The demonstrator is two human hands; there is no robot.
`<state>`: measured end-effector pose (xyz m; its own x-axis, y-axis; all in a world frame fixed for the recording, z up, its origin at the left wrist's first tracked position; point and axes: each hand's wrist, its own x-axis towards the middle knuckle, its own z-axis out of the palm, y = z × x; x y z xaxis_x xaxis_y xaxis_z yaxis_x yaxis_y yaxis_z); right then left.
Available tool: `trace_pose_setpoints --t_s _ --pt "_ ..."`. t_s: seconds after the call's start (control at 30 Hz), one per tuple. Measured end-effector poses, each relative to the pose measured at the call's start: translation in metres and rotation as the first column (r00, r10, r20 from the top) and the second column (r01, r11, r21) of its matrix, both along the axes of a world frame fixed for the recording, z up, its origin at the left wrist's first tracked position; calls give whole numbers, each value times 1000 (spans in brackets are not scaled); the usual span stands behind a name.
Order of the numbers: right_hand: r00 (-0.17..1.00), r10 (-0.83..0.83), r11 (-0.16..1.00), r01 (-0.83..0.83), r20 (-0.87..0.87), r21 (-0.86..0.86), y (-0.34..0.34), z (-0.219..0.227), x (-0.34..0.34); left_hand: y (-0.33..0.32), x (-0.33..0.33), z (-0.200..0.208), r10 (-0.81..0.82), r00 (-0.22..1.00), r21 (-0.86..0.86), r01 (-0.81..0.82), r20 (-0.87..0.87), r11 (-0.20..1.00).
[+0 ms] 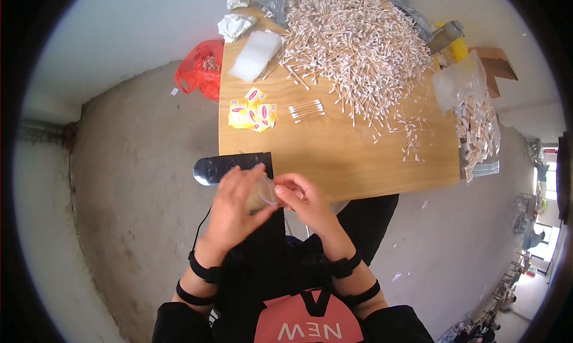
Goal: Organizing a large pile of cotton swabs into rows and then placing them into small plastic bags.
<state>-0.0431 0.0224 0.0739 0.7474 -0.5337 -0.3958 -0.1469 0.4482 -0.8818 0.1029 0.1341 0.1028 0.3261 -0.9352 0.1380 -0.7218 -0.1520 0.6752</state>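
Close to the table's near edge, my two hands hold a small clear plastic bag [260, 195] between them. My left hand [231, 207] curves round the bag, fingers above and thumb below; it is slightly blurred. The thumb and fingers of my right hand [305, 204] pinch the bag's right edge. Beneath my left fingers lies a dark, flat device with a rounded shiny end [224, 166] at the table's corner. Farther in, a short row of cotton swabs [307, 111] lies beside several yellow-and-white printed cards [253, 112].
A large heap of cotton swabs [358, 44] covers the table's far side. Left of it lies a stack of clear bags [256, 56] near crumpled white paper [236, 26]. A red plastic bag [200, 74] sits beyond the left edge; filled packs [477, 125] hang at the right.
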Motion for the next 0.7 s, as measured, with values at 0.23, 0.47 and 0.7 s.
trace_pose_setpoints --t_s 0.23,0.47,0.7 --pt "988 -80 988 60 -131 -144 -17 -22 -26 35 58 -1 290 957 135 -292 35 947" --pt "974 -125 988 104 -190 -114 -15 -31 -33 75 103 -57 201 913 282 -310 356 908" --pt "975 -143 985 124 -169 -120 -12 -35 -37 44 110 -44 73 971 283 -138 229 949"
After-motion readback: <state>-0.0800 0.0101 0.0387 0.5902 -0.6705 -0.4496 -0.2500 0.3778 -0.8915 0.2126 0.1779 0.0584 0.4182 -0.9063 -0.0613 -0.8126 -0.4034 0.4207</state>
